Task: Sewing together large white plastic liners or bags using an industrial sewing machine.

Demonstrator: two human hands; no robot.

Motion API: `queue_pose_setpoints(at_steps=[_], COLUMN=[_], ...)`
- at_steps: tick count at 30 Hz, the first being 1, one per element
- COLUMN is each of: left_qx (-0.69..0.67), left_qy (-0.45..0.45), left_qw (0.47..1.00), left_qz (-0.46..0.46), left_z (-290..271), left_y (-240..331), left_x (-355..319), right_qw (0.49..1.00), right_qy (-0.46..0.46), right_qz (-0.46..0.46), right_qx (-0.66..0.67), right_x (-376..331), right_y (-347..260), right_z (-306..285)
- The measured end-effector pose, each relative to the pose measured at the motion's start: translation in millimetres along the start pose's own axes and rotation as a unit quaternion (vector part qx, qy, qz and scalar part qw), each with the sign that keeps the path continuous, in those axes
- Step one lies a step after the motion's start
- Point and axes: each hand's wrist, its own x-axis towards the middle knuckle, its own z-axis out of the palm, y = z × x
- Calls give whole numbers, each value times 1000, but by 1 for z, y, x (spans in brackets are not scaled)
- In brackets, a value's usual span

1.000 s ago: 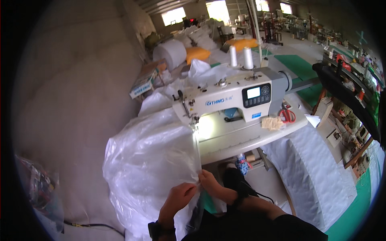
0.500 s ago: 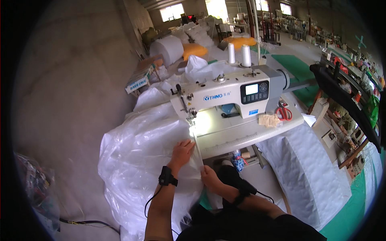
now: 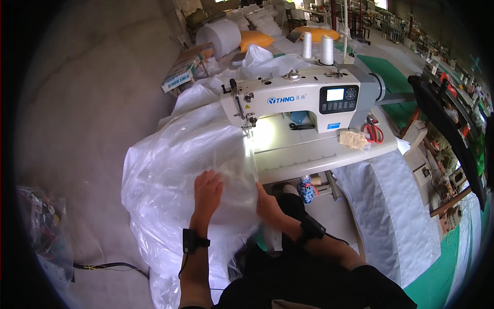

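A large sheet of shiny, translucent white plastic film (image 3: 170, 170) lies bunched over the left of the sewing table and hangs down toward my lap. My left hand (image 3: 208, 189) rests on the film with its fingers stretched out. At the film's right edge my right hand (image 3: 267, 207) is closed, pinching that edge just off the front of the table. The edge runs up to the needle area of a white sewing machine (image 3: 293, 92), where a lamp lights the bed. My right fingertips are partly hidden.
Red-handled scissors (image 3: 374, 134) and a beige scrap (image 3: 353, 139) lie on the table's right side. Two white thread cones (image 3: 327, 50) stand behind the machine. A quilted white sheet (image 3: 386, 221) drapes at the right. A black bar (image 3: 453, 139) crosses farther right.
My left hand has slid left, away from the film's edge, its fingers spreading. My right hand keeps hold of the edge. The view has shifted slightly, with the machine higher and farther right.
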Motion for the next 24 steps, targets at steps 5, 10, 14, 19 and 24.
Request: queue_pose_setpoints(at_steps=[5,10,14,19,24], left_qx=[86,81,81,92,106], left_qy=[5,-101,-137,-155,-161], left_qw=[989,967,961,949,944], left_qz=[-123,-218,-228,-257,-268], left_z=[-13,-9,7,29,43], left_y=[-47,-76,-90,-108,-121], left_x=[-26,-22,1,29,58], right_qw=[990,948,942,933,931], right_qy=[-45,-122,-130,-124,-130], right_qz=[33,10,31,-9,5], right_qx=[-128,-293,-308,-338,-340], right_x=[41,82,113,148,186], right_y=[2,-18,-29,-22,-8], right_z=[-10,-21,-33,-34,-31])
